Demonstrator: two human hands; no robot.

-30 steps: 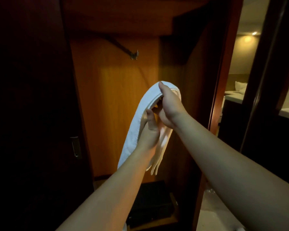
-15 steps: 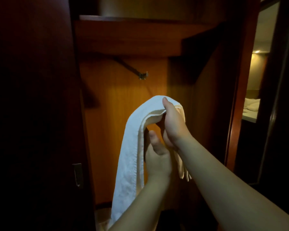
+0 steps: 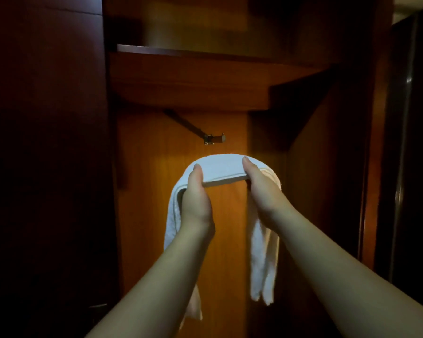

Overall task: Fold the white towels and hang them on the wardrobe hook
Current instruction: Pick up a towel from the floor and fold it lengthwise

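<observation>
Dim wooden wardrobe (image 3: pixel 181 215), hook (image 3: pixel 214 139) above; left hand (image 3: pixel 195 203), right hand (image 3: pixel 261 191) grip towel (image 3: pixel 222 168).

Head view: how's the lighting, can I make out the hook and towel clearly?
Head view: dim overall, the sides nearly black; a warm patch lights the wardrobe back panel. The hook is small and soft but visible, casting a long diagonal shadow. The white towel shows plainly, gripped by the left hand and right hand.
</observation>
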